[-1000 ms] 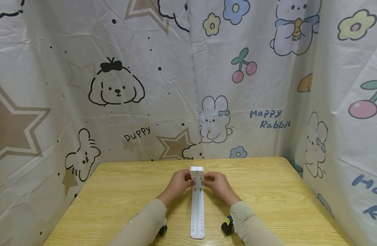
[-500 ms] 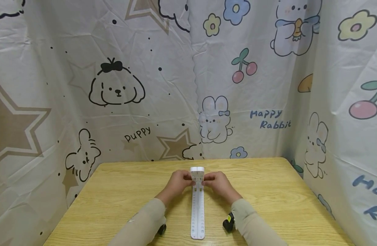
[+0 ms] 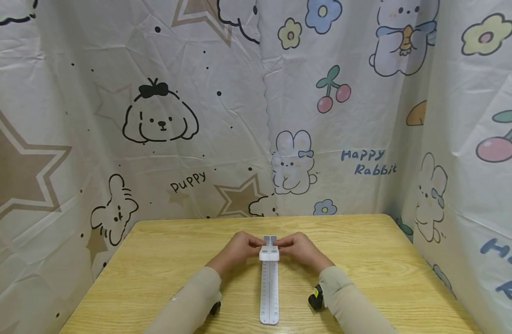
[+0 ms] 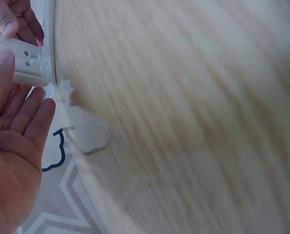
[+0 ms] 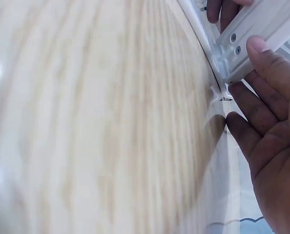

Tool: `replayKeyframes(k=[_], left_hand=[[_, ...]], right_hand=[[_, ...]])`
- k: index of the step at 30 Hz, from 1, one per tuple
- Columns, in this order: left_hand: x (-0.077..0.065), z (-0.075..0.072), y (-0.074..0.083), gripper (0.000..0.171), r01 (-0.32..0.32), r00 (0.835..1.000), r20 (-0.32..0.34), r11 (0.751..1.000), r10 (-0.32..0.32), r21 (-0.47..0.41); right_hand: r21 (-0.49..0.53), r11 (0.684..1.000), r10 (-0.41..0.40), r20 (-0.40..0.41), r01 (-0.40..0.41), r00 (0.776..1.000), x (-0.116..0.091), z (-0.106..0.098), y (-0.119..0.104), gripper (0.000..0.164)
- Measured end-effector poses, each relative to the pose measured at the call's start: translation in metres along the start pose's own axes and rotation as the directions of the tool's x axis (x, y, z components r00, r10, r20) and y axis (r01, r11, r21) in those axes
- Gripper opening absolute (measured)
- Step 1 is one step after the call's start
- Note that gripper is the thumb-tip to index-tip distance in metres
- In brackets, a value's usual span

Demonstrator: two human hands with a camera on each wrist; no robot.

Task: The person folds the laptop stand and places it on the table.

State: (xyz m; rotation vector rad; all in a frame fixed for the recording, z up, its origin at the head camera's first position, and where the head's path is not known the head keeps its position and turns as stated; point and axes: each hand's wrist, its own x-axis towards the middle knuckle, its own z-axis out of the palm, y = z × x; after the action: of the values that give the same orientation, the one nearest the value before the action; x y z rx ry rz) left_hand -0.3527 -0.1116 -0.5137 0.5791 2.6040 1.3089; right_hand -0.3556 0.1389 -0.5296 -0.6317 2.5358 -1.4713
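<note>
A white folding stand [image 3: 269,292] lies lengthwise on the table, its long base pointing toward me, with rows of small notches along it. From its far end a raised hinged section [image 3: 269,254] leans toward me over the base. My left hand [image 3: 241,248] pinches that section from the left side, and my right hand [image 3: 299,250] does so from the right. In the left wrist view, my thumb presses the face of the white section [image 4: 31,73] near two screws, fingers behind it. The right wrist view mirrors this, with the thumb beside two screws on the white section [image 5: 277,29].
The wood-grain table [image 3: 168,260] extends around the stand on all sides. Behind and beside it hangs a cream curtain [image 3: 222,130] with cartoon prints. Black wrist cameras [image 3: 316,298] hang under both beige sleeves [image 3: 189,301].
The raised section has tipped down toward me, its end now lower over the base, and its back part shows between my hands. Both forearms have spread slightly outward. The base stays in place.
</note>
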Motion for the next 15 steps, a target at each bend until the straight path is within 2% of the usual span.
replayKeyframes(k=[7, 15], left_hand=[[-0.0025, -0.0015, 0.0003, 0.027, 0.008, 0.997, 0.076, 1.000, -0.008, -0.004], [-0.0040, 0.0018, 0.0022, 0.034, -0.061, 0.994, 0.098, 0.990, 0.049, 0.129]], right_hand=[[-0.022, 0.999, -0.030, 0.031, 0.031, 0.999, -0.0025, -0.0011, -0.0017, 0.028], [-0.022, 0.999, -0.045, 0.063, 0.047, 0.997, -0.0038, 0.0039, -0.0005, 0.034]])
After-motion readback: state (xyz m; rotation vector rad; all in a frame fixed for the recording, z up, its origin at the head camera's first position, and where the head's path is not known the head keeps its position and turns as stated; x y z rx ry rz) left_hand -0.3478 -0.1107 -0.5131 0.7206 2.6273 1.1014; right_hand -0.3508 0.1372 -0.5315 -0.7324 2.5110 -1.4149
